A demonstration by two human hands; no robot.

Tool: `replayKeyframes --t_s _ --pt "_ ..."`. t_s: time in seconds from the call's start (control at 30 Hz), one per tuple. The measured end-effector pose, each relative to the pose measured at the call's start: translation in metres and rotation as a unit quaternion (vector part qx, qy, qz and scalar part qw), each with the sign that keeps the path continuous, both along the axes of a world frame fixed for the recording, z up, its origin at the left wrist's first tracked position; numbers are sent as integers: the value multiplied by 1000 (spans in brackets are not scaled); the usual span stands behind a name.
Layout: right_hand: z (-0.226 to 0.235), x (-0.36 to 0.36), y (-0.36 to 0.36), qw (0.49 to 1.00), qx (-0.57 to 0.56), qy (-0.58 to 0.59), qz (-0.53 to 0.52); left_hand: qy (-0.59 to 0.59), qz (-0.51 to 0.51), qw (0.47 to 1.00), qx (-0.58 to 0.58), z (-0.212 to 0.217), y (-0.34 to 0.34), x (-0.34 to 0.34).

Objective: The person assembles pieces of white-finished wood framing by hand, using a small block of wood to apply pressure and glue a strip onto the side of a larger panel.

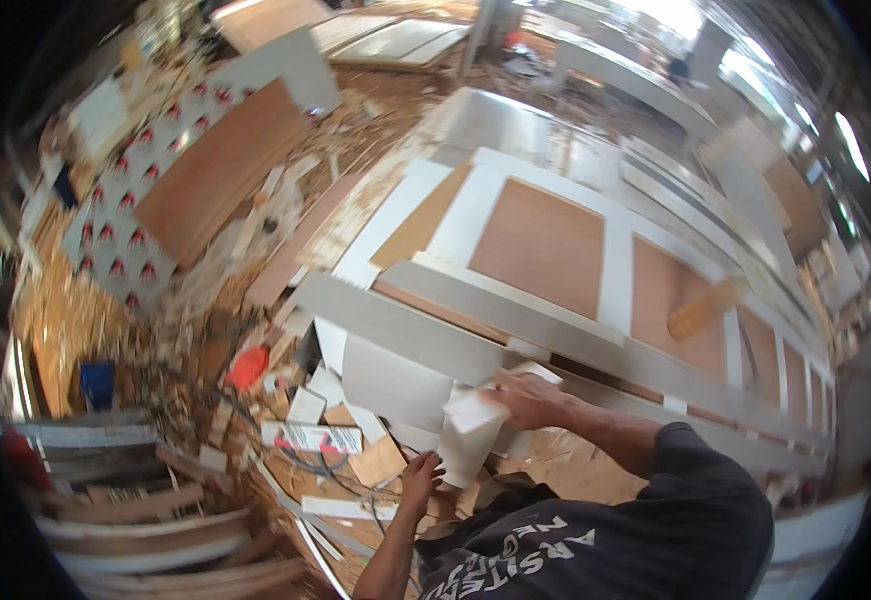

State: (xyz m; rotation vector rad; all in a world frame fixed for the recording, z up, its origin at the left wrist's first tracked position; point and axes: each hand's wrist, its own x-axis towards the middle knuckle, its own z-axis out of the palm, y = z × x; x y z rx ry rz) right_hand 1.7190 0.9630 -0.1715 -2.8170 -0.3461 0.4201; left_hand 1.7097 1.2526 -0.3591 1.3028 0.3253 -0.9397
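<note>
Left hand [418,476]: low and near, fingers spread, touching the bottom end of the white sheet [472,432].
White sheet: hangs between both hands, long axis running near to far, just near of the grey rail [425,330].
Right hand [527,398]: farther and to the right, pinching the sheet's top end; the nearer hand to the panelled door [595,265].

Both forearms rise from the lower edge. The right hand [527,398] reaches forward on a bent arm in a dark short sleeve, fingers closed in a grip. The left hand [419,474] sits lower and nearer, fingers curled upward.
</note>
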Motion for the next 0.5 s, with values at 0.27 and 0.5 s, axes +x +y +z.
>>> replayKeyframes --t_s 0.27,0.5 --pt "-17 -230 -77 871 -29 -47 -488 -527 -160 834 -25 110 -134 -11" --pt "-16 -250 -64 850 13 70 -522 -828 -445 339 -31 148 -299 -82"
